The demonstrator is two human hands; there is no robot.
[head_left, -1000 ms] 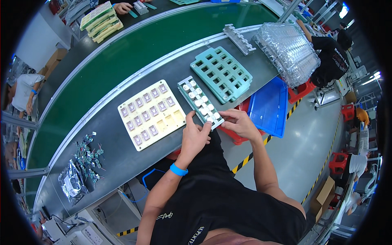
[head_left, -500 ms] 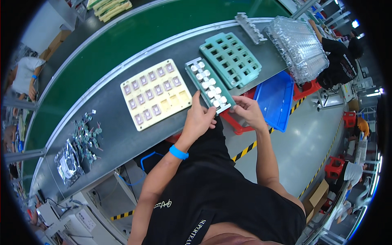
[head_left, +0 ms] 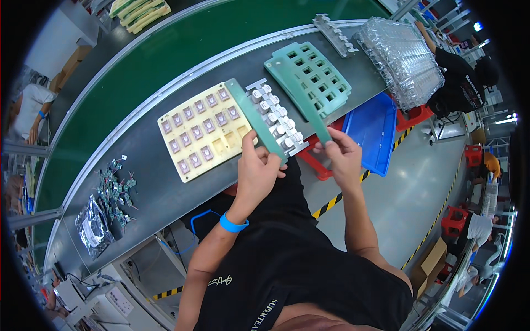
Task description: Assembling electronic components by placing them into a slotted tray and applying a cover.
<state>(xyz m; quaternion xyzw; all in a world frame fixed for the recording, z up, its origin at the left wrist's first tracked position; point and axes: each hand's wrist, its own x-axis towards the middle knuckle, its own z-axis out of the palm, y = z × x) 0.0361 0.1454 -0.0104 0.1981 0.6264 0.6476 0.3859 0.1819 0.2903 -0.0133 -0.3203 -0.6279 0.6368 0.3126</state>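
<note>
Silvery plastic bag (head_left: 93,227): crumpled, at the surface's (head_left: 160,182) left end. Stack of clear blister trays (head_left: 400,52): at its right end. Brown cardboard box (head_left: 428,259): floor, lower right.

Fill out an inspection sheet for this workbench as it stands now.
Surface: grey bench top beside a green conveyor belt.
Job's things: two green strips and raised on either side of a grey fixture of small white parts.
Clutter: yellow tray, green grid tray, clear stacked trays, loose small components, foil bag.
Hands: left hand grips one strip, right hand the other.
Cables: blue cable under the bench.
Surroundings: blue bin, red crate, people at nearby stations.
</note>
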